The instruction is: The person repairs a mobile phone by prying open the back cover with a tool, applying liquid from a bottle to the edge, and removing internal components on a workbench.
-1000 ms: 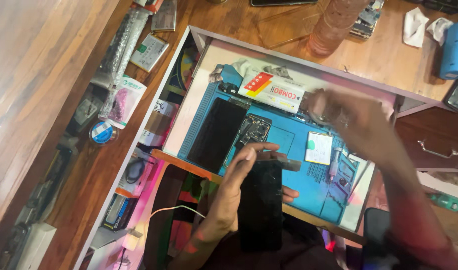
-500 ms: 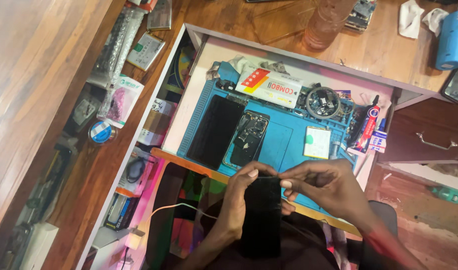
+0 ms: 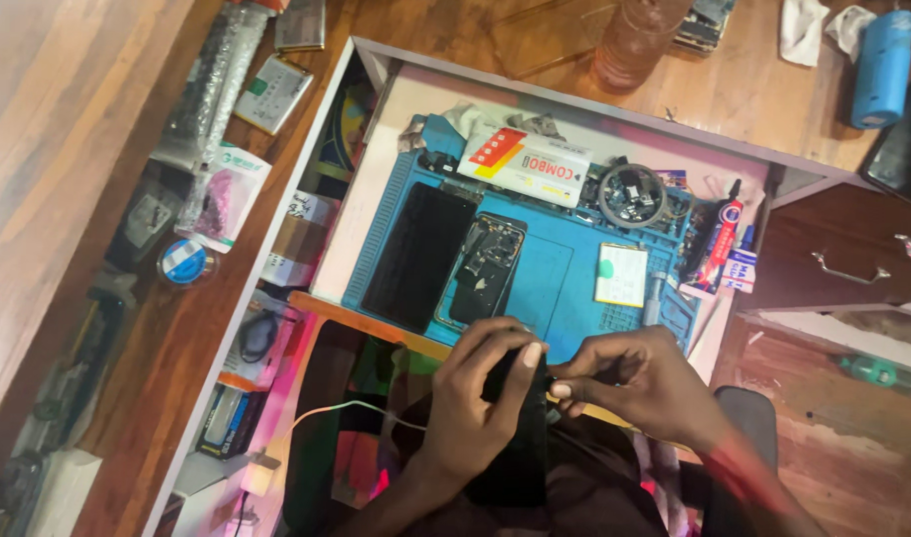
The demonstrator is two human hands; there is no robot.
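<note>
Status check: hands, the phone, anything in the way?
Left hand grips the dark phone upright over the lap. Right hand pinches at its top edge. Blue mat just ahead holds another opened phone; nothing between the hands.

White box with a red-and-yellow label (image 3: 523, 165) lies at the far edge of the blue mat. Dark phone screen panel (image 3: 418, 255) lies flat on the mat's left side; a small pale yellow-edged card (image 3: 621, 274) sits to the right. Red-and-white tube (image 3: 722, 239) leans at the mat's right edge. White-and-green packet (image 3: 227, 191) lies on the wooden shelf, left.
</note>
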